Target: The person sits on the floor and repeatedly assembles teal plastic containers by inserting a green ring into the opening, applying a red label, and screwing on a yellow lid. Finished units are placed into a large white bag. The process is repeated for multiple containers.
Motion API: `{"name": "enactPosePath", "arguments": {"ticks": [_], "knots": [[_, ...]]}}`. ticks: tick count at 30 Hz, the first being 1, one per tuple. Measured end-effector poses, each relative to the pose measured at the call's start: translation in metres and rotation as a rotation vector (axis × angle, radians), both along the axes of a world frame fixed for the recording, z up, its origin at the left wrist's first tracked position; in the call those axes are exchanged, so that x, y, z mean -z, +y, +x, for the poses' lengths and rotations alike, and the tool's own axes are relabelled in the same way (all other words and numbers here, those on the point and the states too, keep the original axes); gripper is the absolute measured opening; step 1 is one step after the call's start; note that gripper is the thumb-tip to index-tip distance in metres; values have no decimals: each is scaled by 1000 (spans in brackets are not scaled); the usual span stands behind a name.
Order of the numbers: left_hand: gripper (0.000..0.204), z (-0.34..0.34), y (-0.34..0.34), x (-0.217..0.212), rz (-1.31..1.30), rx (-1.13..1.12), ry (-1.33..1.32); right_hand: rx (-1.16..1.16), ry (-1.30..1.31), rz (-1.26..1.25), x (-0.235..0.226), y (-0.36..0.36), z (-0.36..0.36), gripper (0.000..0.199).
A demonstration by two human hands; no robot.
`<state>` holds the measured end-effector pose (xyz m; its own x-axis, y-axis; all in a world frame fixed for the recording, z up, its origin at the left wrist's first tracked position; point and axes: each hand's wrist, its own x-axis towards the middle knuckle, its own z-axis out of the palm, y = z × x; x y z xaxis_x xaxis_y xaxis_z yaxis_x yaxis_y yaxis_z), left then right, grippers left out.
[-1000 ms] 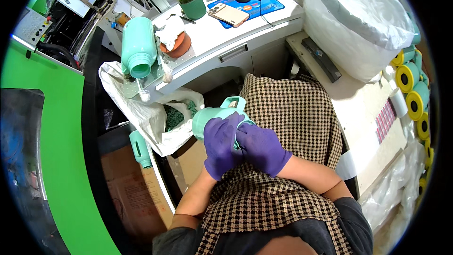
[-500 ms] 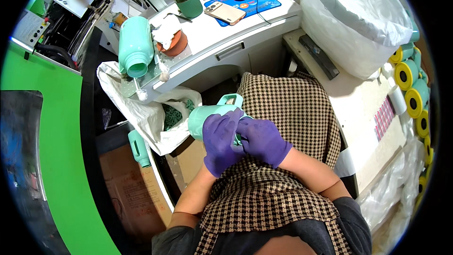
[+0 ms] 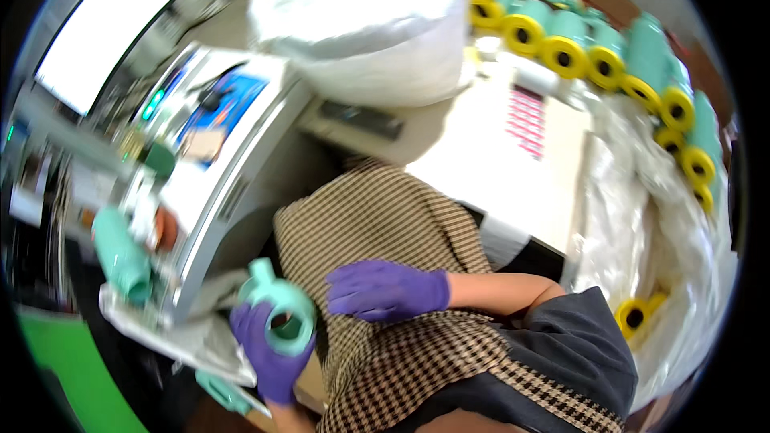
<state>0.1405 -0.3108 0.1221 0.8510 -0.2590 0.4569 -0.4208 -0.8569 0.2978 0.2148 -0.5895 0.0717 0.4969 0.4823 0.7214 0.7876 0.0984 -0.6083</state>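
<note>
The teal roll (image 3: 282, 314) is sitting in the left hand (image 3: 269, 345), fingers wrapping it firmly, while the right hand (image 3: 385, 290) is hovering empty, fingers loosely extended, so supporting its core is looking wise.

Left hand (image 3: 269, 353) gripping teal tape roll (image 3: 285, 314) (purple-gloved), right hand (image 3: 385, 290) resting open on checked lap (image 3: 385, 224)

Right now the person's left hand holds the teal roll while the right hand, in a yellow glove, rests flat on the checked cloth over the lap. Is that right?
Not quite. The right hand wears a purple glove, not a yellow one, as the head view shows. The rest stands: the left hand holds the teal roll, and the right lies flat on the checked cloth over the lap.
</note>
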Motion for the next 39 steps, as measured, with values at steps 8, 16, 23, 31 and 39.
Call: {"name": "enactPosePath", "arguments": {"ticks": [8, 16, 23, 31, 39], "knots": [[8, -20, -1, 87, 576, 457, -206, 1244, 110, -64, 45, -317, 10, 17], [35, -28, -22, 103, 511, 469, -355, 1460, 254, -385, 94, -354, 20, 16], [33, -27, -34, 101, 349, 468, -381, 1350, -113, -374, 52, -295, 9, 10], [45, -14, -23, 105, 789, 587, -396, 303, 419, -184, -32, -36, 74, 13], [35, -38, -13, 142, 623, 356, -597, 3, 754, -243, -43, 28, 101, 22]]}}
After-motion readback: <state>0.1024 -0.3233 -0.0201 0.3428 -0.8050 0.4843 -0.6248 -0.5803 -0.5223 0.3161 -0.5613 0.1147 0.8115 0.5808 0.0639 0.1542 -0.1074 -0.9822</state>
